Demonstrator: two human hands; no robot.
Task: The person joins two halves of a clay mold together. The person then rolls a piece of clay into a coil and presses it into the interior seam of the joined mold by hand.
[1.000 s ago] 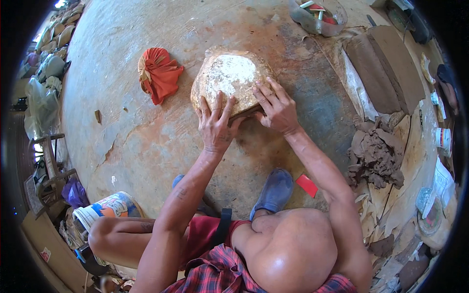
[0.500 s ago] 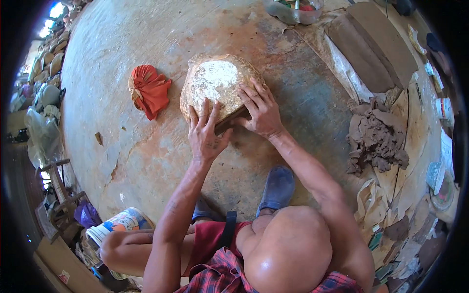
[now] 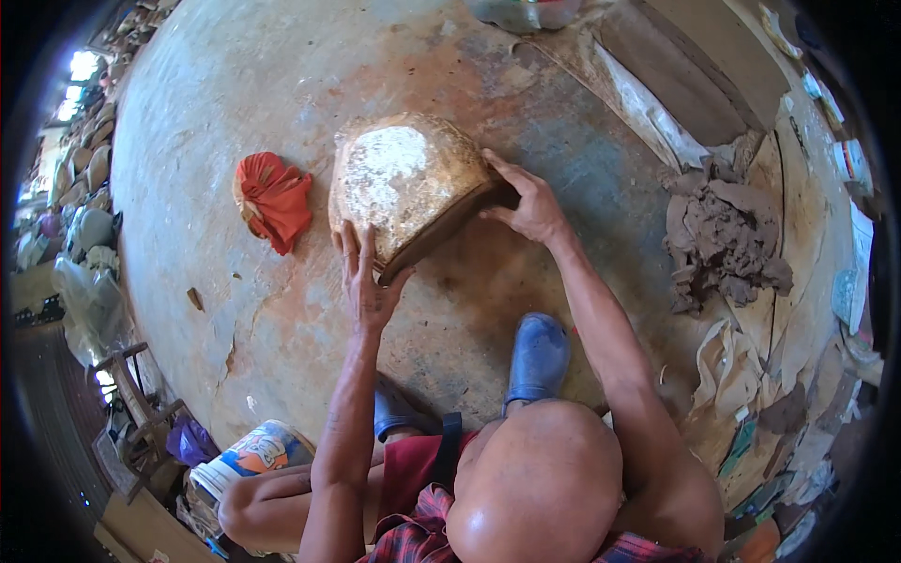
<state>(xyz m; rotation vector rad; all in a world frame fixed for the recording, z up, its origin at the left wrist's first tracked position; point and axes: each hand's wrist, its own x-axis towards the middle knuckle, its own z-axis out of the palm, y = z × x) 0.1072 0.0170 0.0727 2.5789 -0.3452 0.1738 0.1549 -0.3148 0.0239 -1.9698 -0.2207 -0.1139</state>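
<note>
Both my hands are on a rounded plaster-like block (image 3: 404,183), tan and stained, with a large white patch on top and a dark flat side facing me. My left hand (image 3: 366,281) grips its near-left corner, fingers over the top and thumb by the lower edge. At the right end, my right hand (image 3: 530,202) holds the corner between fingers and thumb. The block looks tilted, its near edge raised with shadow below; its underside is hidden. To its left on the floor lies a crumpled red cloth (image 3: 274,202).
A heap of brown clay (image 3: 723,235) sits at right on sheeting, below a dark clay slab (image 3: 666,70). A basin (image 3: 526,11) stands at the far edge. At lower left are a white bucket (image 3: 253,460) and a wooden chair (image 3: 136,413). My blue shoes (image 3: 537,357) are close by.
The block has shifted slightly left and nearer, showing more of its dark near side. My hands have slid from its top out to its two near corners, farther apart.
</note>
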